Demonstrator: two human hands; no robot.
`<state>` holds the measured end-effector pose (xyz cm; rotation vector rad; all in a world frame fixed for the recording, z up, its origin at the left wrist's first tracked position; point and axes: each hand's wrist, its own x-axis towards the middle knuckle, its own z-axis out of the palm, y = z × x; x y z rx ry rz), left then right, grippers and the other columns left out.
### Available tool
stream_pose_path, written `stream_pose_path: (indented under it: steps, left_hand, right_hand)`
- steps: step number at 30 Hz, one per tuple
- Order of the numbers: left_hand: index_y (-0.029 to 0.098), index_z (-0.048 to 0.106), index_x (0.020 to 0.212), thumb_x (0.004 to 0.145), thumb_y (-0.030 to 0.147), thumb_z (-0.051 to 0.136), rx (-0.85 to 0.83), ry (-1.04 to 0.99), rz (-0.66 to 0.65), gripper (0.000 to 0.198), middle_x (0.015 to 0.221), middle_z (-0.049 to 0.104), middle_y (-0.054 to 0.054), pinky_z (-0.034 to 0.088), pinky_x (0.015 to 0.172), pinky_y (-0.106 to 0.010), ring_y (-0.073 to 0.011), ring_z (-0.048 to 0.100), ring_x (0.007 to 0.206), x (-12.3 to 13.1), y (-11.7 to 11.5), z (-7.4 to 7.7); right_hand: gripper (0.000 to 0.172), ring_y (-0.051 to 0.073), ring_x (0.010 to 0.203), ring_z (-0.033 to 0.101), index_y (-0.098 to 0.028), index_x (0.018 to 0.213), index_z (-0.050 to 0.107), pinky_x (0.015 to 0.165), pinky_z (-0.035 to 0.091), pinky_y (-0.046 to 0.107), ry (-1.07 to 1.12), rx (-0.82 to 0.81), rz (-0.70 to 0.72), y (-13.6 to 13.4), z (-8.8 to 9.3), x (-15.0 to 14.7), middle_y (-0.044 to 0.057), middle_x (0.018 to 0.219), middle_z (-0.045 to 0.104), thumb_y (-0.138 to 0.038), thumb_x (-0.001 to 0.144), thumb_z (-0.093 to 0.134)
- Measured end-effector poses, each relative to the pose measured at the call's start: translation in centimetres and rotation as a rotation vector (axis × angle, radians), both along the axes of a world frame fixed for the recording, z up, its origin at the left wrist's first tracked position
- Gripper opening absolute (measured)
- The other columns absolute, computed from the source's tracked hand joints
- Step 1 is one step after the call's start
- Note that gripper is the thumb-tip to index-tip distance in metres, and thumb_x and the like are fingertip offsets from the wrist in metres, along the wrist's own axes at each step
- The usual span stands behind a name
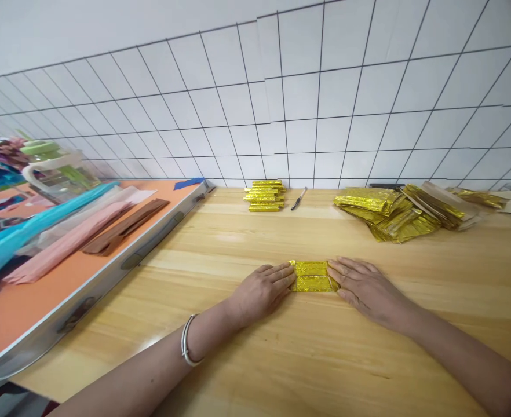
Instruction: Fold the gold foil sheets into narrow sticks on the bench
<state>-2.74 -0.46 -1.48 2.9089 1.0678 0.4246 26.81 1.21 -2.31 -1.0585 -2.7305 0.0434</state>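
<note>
A folded piece of shiny gold paper (311,275) lies flat on the wooden table (281,359) in front of me. My left hand (262,289) rests palm down with its fingers stretched onto the paper's left end. My right hand (364,285) lies flat the same way, fingertips pressing the right end. Neither hand grips anything. A silver bangle sits on my left wrist.
A neat stack of folded gold pieces (264,194) and a black pen (299,199) lie by the tiled wall. A loose pile of gold sheets (405,212) spreads at the back right. An orange table (29,301) at the left carries pink, brown and blue paper strips and a clear jug (58,169).
</note>
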Motion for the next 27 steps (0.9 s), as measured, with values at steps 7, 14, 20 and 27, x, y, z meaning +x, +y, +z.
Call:
stream_pose_path:
  steps: [7, 14, 20, 27]
  left_hand:
    - [0.019, 0.05, 0.119, 0.092, 0.026, 0.037, 0.007, -0.003, 0.017, 0.031, 0.124, 0.055, -0.008, 0.04, 0.094, -0.032, -0.0173, 0.047, 0.119, 0.1, 1.9, 0.7]
    - [0.02, 0.058, 0.107, 0.092, 0.025, 0.04, -0.057, -0.063, -0.01, 0.024, 0.114, 0.06, -0.004, 0.039, 0.094, -0.029, -0.0143, 0.052, 0.113, -0.1, 5.0, 0.6]
    - [0.02, 0.056, 0.107, 0.091, 0.028, 0.043, -0.113, -0.139, 0.023, 0.022, 0.116, 0.058, -0.005, 0.04, 0.094, -0.03, -0.0159, 0.052, 0.112, -0.4, 5.2, -0.5]
    - [0.022, 0.053, 0.11, 0.088, 0.03, 0.048, -0.189, -0.172, 0.033, 0.024, 0.12, 0.056, -0.004, 0.038, 0.095, -0.031, -0.0169, 0.049, 0.115, -0.6, 5.3, -0.3]
  right_hand:
    - [0.048, 0.025, 0.127, 0.036, -0.024, 0.137, 0.036, 0.096, 0.035, 0.046, -0.043, 0.005, -0.012, 1.9, 0.1, -0.3, 0.007, 0.137, 0.044, -0.038, 0.091, 0.036]
    - [0.044, 0.024, 0.124, 0.04, -0.026, 0.128, 0.049, 0.097, 0.036, 0.046, 0.03, -0.129, -0.029, 4.4, 1.2, -0.7, 0.005, 0.132, 0.05, -0.043, 0.092, 0.031]
    - [0.034, 0.022, 0.118, 0.048, -0.028, 0.114, 0.061, 0.097, 0.039, 0.044, 0.214, -0.195, -0.049, 5.2, -0.1, -0.6, 0.004, 0.125, 0.057, -0.037, 0.091, 0.038]
    - [0.031, 0.024, 0.11, 0.053, -0.029, 0.108, 0.062, 0.093, 0.041, 0.046, 0.344, -0.14, -0.128, 5.6, -1.7, -1.1, 0.004, 0.119, 0.06, -0.032, 0.078, 0.059]
